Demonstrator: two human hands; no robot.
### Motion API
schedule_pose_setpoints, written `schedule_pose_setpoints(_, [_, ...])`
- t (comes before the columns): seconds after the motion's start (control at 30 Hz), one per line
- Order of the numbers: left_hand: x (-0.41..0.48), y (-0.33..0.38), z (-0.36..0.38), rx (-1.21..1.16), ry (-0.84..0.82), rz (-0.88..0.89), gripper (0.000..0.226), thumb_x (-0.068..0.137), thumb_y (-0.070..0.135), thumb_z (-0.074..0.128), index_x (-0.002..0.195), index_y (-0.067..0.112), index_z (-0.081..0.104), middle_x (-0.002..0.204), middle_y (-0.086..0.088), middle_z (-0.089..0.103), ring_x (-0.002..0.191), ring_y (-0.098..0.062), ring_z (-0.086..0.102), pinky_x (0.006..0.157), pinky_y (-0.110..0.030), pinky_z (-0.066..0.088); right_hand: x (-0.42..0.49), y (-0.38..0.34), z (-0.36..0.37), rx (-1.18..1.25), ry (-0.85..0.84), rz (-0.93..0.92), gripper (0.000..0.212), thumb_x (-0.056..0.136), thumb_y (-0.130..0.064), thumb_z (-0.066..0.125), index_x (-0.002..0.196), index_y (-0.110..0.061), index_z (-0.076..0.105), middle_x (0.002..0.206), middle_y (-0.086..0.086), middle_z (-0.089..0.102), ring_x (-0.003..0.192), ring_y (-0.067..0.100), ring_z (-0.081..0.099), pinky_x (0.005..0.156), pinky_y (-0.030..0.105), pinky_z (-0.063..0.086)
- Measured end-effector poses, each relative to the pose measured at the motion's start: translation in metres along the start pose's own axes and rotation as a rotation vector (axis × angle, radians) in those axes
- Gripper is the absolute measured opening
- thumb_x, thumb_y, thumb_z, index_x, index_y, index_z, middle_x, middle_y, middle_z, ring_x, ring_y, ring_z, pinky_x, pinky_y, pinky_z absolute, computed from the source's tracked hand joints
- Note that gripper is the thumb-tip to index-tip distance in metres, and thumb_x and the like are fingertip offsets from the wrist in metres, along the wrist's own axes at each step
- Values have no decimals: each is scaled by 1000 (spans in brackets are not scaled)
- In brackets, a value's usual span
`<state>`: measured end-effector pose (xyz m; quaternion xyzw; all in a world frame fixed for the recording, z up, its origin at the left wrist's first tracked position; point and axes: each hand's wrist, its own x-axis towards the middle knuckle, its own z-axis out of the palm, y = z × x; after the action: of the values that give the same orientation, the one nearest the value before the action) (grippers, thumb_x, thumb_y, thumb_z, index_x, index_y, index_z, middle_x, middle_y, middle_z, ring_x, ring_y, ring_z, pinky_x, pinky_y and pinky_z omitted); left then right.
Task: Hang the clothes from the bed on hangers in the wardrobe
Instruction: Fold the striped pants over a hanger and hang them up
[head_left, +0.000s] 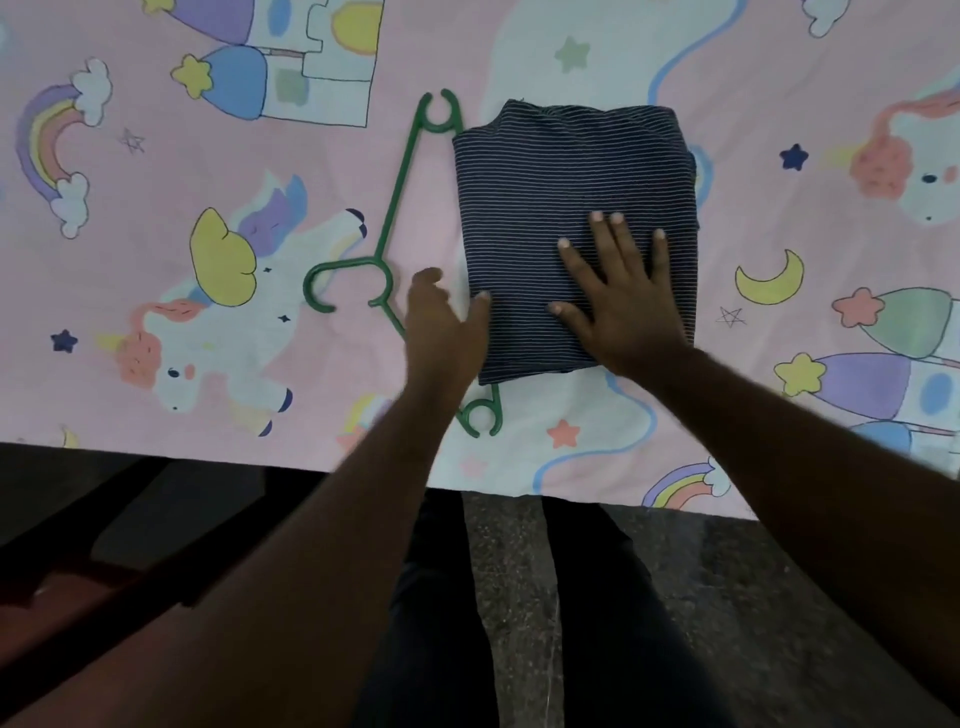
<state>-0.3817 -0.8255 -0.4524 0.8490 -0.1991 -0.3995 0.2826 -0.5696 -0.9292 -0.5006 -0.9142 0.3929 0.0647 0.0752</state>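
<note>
A bed is shown covered by a pink fabric sheet (218, 145) printed with unicorns, rainbows, stars and moons. Below its near edge, a dark speckled stone floor (727, 582) is seen in dim light. Dark reddish-brown furniture (62, 592) is glimpsed at lower left.

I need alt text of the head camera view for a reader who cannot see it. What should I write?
A person's right hand lies flat, fingers spread, on a folded navy striped garment on a pink unicorn bedsheet. The left hand touches the garment's left edge, beside a green plastic hanger that lies partly under the garment.
</note>
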Motion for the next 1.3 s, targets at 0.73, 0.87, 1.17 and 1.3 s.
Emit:
schedule_pose_setpoints(0.73, [-155,122,-59,626,91,158,26,89,22,55,111,11,47,100,-14,63,89,-39,59,63,-36,32,-8,-68,-216,1182,-19,226,71,101,-38,49,156,-13,11,164,5,13,149,16,14,115,21,17])
schedule_pose_setpoints(0.87, [-234,129,-118,723,169,137,27,91,28,51,112,12,47,99,-13,64,89,-38,61,63,-35,31,-30,-118,-261,1207,-208,160,62,105,-35,39,156,-10,14,160,10,25,144,22,29,103,14,23])
schedule_pose_setpoints(1.17, [-419,10,-245,696,479,-228,29,87,17,55,115,17,52,108,-11,65,98,-38,61,70,-38,40,-127,-248,-327,1109,-661,-311,80,84,-23,77,149,-19,32,132,-16,47,116,-4,50,95,19,35])
schedule_pose_setpoints(1.3, [-517,-54,-267,555,637,-326,33,87,14,55,119,24,53,103,-7,65,95,-34,62,74,-41,47,-191,-322,-344,1196,-868,-539,58,77,-11,78,129,4,57,109,-9,66,88,-11,63,82,13,50])
